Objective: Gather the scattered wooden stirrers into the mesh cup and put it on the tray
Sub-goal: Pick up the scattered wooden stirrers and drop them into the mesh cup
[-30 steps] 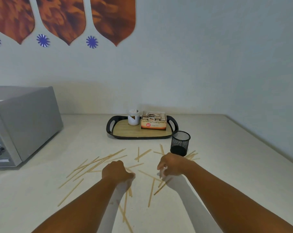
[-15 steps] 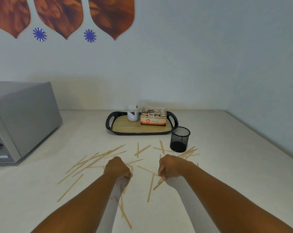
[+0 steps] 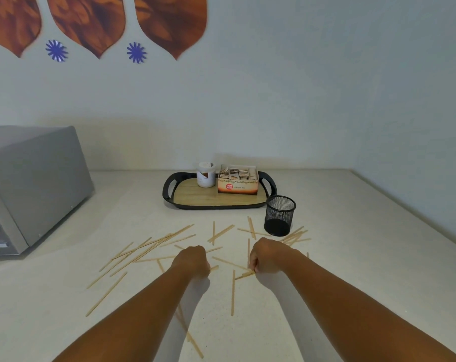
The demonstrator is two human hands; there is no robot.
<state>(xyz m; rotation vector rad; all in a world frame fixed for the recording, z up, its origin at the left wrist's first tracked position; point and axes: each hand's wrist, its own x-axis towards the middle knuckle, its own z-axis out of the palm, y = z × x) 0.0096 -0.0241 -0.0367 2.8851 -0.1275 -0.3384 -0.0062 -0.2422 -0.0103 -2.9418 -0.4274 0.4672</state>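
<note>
Both fists were seen curled low center over the table [image 3: 352, 257]: left hand [image 3: 192, 259] holding nothing visible, right hand [image 3: 267, 254] pinching stirrers [image 3: 243, 275]. Mesh cup [image 3: 279, 215] stood center-right, just beside the tray [image 3: 219, 197].

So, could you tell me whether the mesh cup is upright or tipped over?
Upright: the mesh cup stands on its base on the counter, rim facing up.

Grey oven [image 3: 36, 186] at left edge; white jar [image 3: 206, 175] and tea box [image 3: 237, 180] centre; wall decals [image 3: 91, 19] upper left.
</note>
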